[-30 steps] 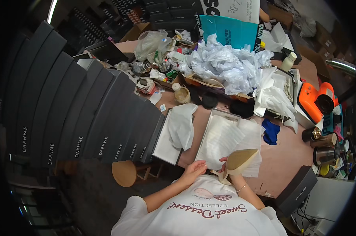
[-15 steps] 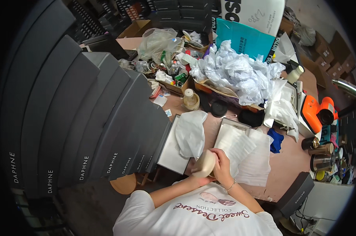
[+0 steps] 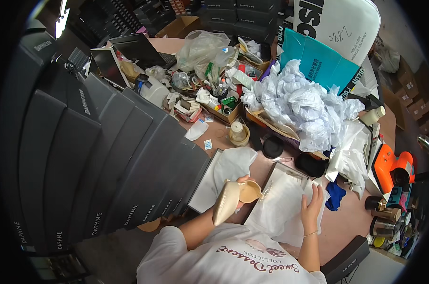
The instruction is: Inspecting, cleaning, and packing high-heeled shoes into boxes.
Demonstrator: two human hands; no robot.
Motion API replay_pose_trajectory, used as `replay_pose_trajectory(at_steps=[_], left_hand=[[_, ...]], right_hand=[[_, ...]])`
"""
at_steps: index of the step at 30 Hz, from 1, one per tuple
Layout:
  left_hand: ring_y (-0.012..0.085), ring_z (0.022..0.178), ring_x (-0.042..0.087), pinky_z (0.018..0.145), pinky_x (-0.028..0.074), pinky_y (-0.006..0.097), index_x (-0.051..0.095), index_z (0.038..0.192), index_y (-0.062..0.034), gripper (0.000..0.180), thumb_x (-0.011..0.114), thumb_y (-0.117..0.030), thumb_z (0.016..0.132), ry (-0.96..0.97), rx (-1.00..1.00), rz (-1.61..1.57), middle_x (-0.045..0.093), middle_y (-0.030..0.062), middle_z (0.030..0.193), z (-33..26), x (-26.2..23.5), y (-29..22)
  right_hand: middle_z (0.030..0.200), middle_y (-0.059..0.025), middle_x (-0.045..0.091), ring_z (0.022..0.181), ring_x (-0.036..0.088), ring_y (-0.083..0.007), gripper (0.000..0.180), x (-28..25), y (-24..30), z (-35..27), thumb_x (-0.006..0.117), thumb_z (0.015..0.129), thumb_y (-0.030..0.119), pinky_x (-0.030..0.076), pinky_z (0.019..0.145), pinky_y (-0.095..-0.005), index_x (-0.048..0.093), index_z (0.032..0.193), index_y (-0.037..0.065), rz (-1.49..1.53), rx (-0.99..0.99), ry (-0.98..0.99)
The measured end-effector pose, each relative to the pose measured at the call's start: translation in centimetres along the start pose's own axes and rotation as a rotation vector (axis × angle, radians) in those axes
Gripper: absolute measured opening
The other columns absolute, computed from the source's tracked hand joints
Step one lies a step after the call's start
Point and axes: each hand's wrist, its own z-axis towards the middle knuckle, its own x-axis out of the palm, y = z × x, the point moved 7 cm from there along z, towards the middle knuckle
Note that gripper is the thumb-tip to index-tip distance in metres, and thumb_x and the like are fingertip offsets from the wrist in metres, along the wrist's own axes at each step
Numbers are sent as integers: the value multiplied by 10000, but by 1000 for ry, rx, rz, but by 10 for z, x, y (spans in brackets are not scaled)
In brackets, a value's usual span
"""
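My left hand (image 3: 244, 179) grips a cream pointed-toe shoe (image 3: 225, 202), its tan inside turned up and its toe pointing down toward me. Most of that hand is hidden behind the shoe. My right hand (image 3: 312, 204) is open, fingers spread, over white tissue paper (image 3: 276, 208) at the right side of an open shoebox (image 3: 263, 182). The tissue lies in the box and spills over its near and right edges. Left of the shoe, a grey-edged box part (image 3: 202, 194) with a white inside holds another sheet of thin white paper (image 3: 233, 162).
Tall stacks of dark grey shoeboxes (image 3: 129, 156) rise at my left. Beyond the open box are a heap of crumpled white paper (image 3: 309, 104), a jar (image 3: 238, 134) and black round lids (image 3: 272, 147). A blue cloth (image 3: 335, 195) and an orange tool (image 3: 389, 165) lie at the right.
My hands have parted. The left has kept the shoe and tilted it, showing its inside; the right has let go and moved right over the tissue paper. The view has shifted.
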Motion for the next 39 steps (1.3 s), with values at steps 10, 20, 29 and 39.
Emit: replay_pose_trajectory(at_steps=[10,20,29,39], left_hand=[[261,939,616,863,488,449,595,1035,-19,363,521,-349,903,-307,12,-179,642,115,990,-1,-123,-24],[279,987,595,868,482,446,345,1347,-60,652,570,-429,859,30,-138,-137,594,117,1060,4,-141,-13],[305,1029,563,884,469,455,190,1422,-22,928,598,-575,797,252,-124,-118,518,176,1193,11,-135,-7],[304,1031,559,889,466,455,189,1423,-22,940,596,-586,791,327,-71,-137,510,180,1201,11,-139,-4]], right_hand=[[1206,-208,520,1109,515,-361,387,-7,110,105,569,845,50,419,938,-380,502,1223,3,347,-233,109],[893,-177,646,849,631,-345,194,189,300,317,546,786,86,506,731,-427,660,923,9,-49,-953,600],[941,-102,682,894,667,-252,203,292,280,326,529,840,134,530,734,-378,707,926,89,-512,-873,766],[1064,-121,615,928,623,-266,208,259,263,338,524,838,142,511,756,-367,696,907,46,-670,-920,665]])
